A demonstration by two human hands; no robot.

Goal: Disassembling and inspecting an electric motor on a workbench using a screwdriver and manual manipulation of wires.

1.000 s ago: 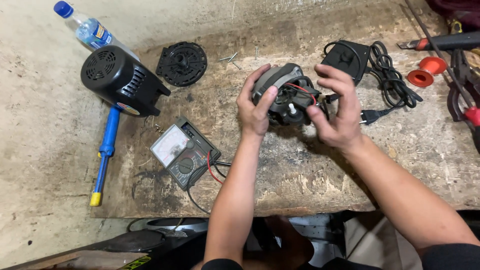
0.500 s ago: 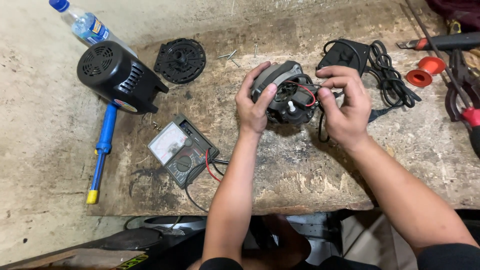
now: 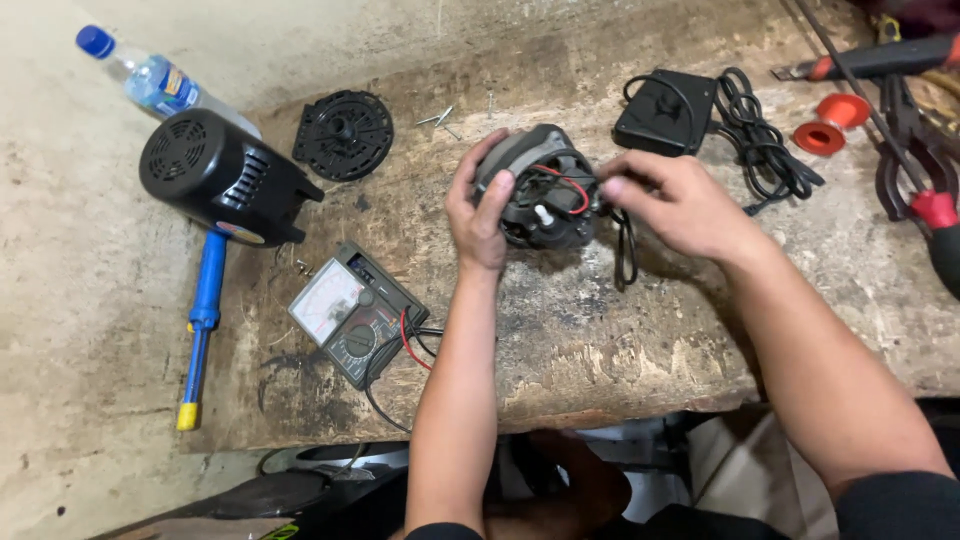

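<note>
A small electric motor (image 3: 545, 190) with red and black wires and a short white shaft rests on a worn wooden board (image 3: 580, 340). My left hand (image 3: 478, 205) grips its left side, thumb over the front. At the motor's right edge, my right hand (image 3: 680, 205) has its fingertips pinched on the wires. A black cable loops down beneath that hand.
Left of the motor lie a black motor housing (image 3: 215, 175), a round black grille (image 3: 343, 134), an analogue multimeter (image 3: 350, 312) with leads, a blue-handled tool (image 3: 203, 325) and a water bottle (image 3: 150, 80). A black switch box (image 3: 665, 110) with coiled cord, a red cap (image 3: 828, 127) and red-handled pliers (image 3: 920, 190) lie right.
My right hand has come off the motor's right side and now pinches at the wires by its edge. The motor has turned slightly under my left hand.
</note>
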